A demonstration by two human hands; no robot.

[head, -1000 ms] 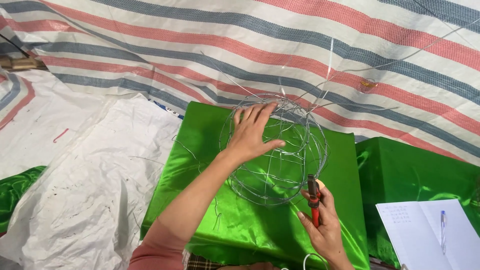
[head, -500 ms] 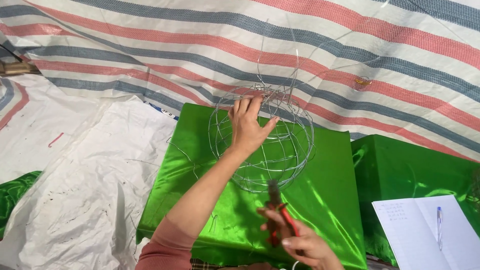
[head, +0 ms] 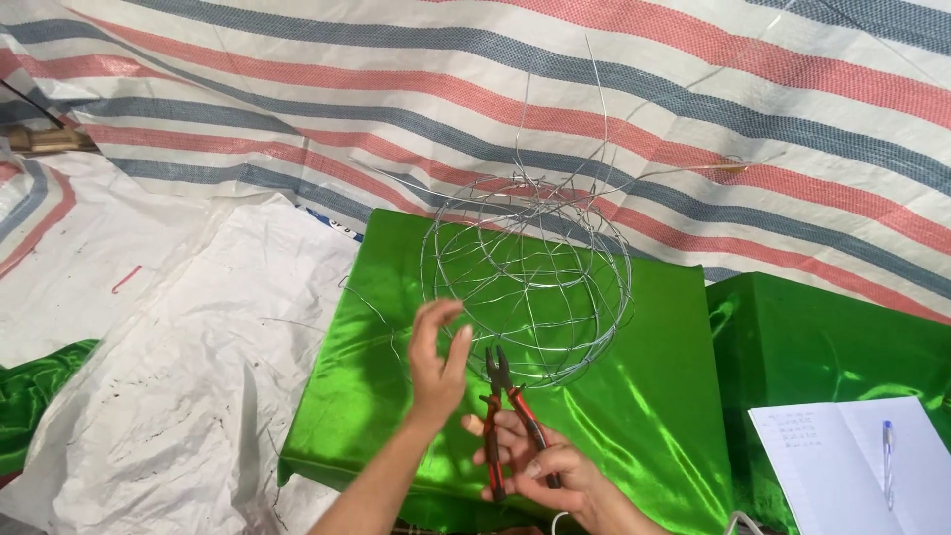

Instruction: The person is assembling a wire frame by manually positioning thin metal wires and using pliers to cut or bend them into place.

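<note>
Our right hand [head: 555,474] grips red pliers [head: 507,411]; our open left hand [head: 436,357] holds nothing. The wire ball [head: 527,279] looks light, springy and poky, so we hold its rings.

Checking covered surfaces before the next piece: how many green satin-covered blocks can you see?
2, maybe 3. One green block under the wire ball, one green block to its right under the notebook; green cloth at left edge may hide another.

left hand [head: 436,362] off wire ball [head: 527,280] | pliers [head: 505,411] raised, opened
</note>
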